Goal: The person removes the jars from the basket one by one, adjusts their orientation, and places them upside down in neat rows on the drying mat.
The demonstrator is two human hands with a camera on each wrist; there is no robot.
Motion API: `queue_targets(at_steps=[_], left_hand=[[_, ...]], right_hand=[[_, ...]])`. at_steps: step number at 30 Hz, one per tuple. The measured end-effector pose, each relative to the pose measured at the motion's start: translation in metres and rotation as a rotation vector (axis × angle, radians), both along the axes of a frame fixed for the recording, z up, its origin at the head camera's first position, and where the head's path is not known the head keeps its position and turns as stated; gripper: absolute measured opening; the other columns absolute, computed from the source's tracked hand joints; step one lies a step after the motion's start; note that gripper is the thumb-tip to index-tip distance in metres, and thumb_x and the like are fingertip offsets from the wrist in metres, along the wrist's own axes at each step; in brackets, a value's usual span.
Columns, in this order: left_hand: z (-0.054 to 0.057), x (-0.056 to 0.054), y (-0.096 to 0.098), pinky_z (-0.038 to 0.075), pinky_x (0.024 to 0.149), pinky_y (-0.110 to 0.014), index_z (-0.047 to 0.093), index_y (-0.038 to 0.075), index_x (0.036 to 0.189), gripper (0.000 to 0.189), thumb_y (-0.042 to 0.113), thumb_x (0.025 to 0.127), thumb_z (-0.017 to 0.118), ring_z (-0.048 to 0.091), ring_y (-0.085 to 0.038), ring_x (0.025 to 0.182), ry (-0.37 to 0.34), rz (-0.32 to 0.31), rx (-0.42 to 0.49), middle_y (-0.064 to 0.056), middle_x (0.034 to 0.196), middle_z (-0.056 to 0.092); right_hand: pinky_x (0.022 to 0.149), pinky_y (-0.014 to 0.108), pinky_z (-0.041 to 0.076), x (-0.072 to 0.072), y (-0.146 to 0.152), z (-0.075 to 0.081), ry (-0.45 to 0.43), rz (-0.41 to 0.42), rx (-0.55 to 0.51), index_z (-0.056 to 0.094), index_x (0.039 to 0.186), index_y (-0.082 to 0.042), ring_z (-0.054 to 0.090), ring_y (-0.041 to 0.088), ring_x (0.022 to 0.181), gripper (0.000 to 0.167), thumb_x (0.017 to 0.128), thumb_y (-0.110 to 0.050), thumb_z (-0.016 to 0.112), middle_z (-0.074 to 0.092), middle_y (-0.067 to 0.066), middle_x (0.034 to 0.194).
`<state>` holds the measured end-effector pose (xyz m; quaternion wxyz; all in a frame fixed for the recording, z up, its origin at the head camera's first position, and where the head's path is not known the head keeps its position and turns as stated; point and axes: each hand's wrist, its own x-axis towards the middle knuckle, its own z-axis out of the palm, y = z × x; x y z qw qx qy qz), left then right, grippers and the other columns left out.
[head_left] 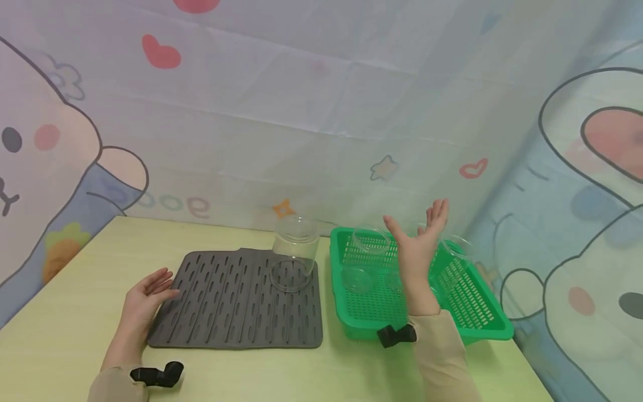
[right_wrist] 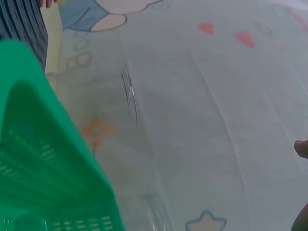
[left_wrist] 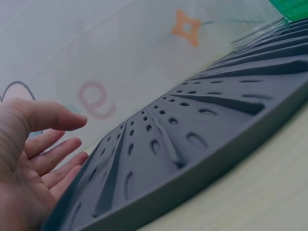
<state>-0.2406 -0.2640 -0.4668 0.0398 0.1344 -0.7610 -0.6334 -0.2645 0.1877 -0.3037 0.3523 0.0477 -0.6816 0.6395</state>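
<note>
A grey slotted drying mat (head_left: 226, 301) lies on the table. At its left edge is my left hand (head_left: 143, 301), fingers loosely extended and holding nothing; the left wrist view shows the same hand (left_wrist: 36, 159) beside the mat's rim. On the mat's back right part stands a clear cylindrical container (head_left: 294, 254). My right hand (head_left: 419, 251) is raised over the green basket (head_left: 346, 324), thumb and fingers spread, with nothing held. Inside the basket are clear round containers, one at the back left (head_left: 370, 241) and another lower (head_left: 358, 279). The right arm hides part of the basket.
Another clear round piece (head_left: 456, 245) sits by the basket's right back side. A printed curtain (head_left: 301, 139) hangs right behind the table. Pale yellow table surface (head_left: 241, 374) shows in front of the mat.
</note>
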Motion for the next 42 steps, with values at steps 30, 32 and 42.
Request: queue_targets(at_steps=[30, 32, 42], left_hand=[[-0.002, 0.002, 0.002, 0.043, 0.105, -0.016, 0.018, 0.005, 0.156, 0.075, 0.009, 0.095, 0.061, 0.045, 0.002, 0.121, 0.001, -0.017, -0.077, -0.02, 0.158, 0.029], [-0.002, 0.003, 0.002, 0.043, 0.106, -0.017, 0.019, 0.005, 0.156, 0.075, 0.009, 0.095, 0.061, 0.045, 0.0, 0.123, 0.0, -0.015, -0.081, -0.02, 0.158, 0.03], [0.0, 0.003, 0.003, 0.044, 0.105, -0.017, 0.019, 0.005, 0.156, 0.075, 0.008, 0.095, 0.061, 0.045, -0.008, 0.128, -0.008, -0.015, -0.074, -0.019, 0.158, 0.03]], right_hand=[[0.122, 0.057, 0.014, -0.015, 0.148, -0.028, -0.629, -0.06, 0.261, -0.018, 0.155, -0.018, -0.006, 0.035, 0.151, 0.115, 0.087, -0.026, 0.074, -0.014, 0.011, 0.164], [0.121, 0.059, 0.015, -0.016, 0.152, -0.03, -0.678, -0.02, 0.284, -0.022, 0.154, -0.015, -0.006, 0.04, 0.15, 0.116, 0.089, -0.027, 0.073, -0.016, 0.015, 0.163], [0.118, 0.06, 0.023, -0.022, 0.163, -0.038, -0.802, 0.02, 0.231, -0.022, 0.153, -0.009, 0.01, 0.05, 0.146, 0.113, 0.09, -0.024, 0.071, -0.007, 0.021, 0.163]])
